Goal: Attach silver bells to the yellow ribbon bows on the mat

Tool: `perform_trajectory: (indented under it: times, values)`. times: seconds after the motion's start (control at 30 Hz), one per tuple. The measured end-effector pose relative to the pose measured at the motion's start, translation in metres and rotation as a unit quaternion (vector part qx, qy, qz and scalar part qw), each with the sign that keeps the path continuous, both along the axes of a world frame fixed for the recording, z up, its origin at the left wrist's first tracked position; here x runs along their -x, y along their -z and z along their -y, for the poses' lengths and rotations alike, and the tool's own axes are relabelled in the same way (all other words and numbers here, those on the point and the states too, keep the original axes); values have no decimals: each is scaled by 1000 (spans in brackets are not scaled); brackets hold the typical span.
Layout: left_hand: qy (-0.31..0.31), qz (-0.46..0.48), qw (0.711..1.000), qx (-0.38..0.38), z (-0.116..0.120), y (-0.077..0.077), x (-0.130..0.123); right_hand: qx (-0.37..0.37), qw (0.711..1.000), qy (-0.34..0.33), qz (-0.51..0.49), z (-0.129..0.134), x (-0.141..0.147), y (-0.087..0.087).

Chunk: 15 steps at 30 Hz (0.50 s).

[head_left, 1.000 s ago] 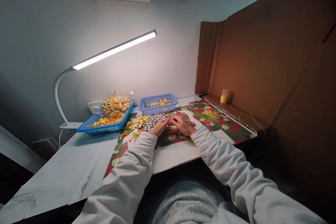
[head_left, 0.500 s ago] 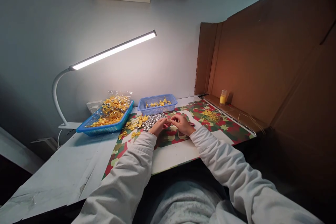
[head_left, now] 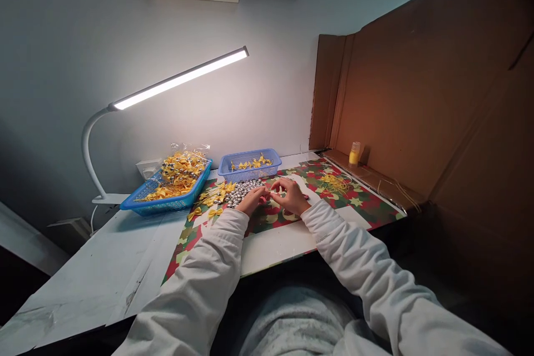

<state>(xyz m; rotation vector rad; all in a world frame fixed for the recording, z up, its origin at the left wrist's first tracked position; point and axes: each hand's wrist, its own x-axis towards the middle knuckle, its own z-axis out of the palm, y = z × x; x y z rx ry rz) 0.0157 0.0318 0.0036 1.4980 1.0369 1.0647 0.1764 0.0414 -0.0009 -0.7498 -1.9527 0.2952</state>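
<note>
Above the patterned mat (head_left: pixel 267 225), my left hand (head_left: pixel 252 201) and my right hand (head_left: pixel 289 196) meet at their fingertips. The fingers of my left hand are closed on something too small to make out. My right thumb and index finger curve toward the left fingertips; whether anything is between them cannot be seen. Just left of and behind my left hand lies a pile of silver bells (head_left: pixel 238 193). Yellow bows (head_left: pixel 216 193) are spread to the left of the bells. A small red object (head_left: pixel 306 197) shows partly behind my right hand.
A blue basket (head_left: pixel 158 204) heaped with yellow bows and a smaller blue basket (head_left: pixel 250 174) stand behind. Yellow cords (head_left: pixel 335 182) lie at the right, near a small bottle (head_left: pixel 354 154) by the cardboard wall (head_left: pixel 387 94). A lit lamp (head_left: pixel 181 79) hangs over the left side.
My right thumb and index finger have spread a little more apart, with the index finger raised. My left hand has barely moved.
</note>
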Motion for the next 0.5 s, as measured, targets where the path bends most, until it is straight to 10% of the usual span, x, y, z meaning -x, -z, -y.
perform_trajectory:
  times: [0.5]
  values:
    - [9,14,1000,3,4,-6,-1,37,999,-1,17,-2,-2,-1]
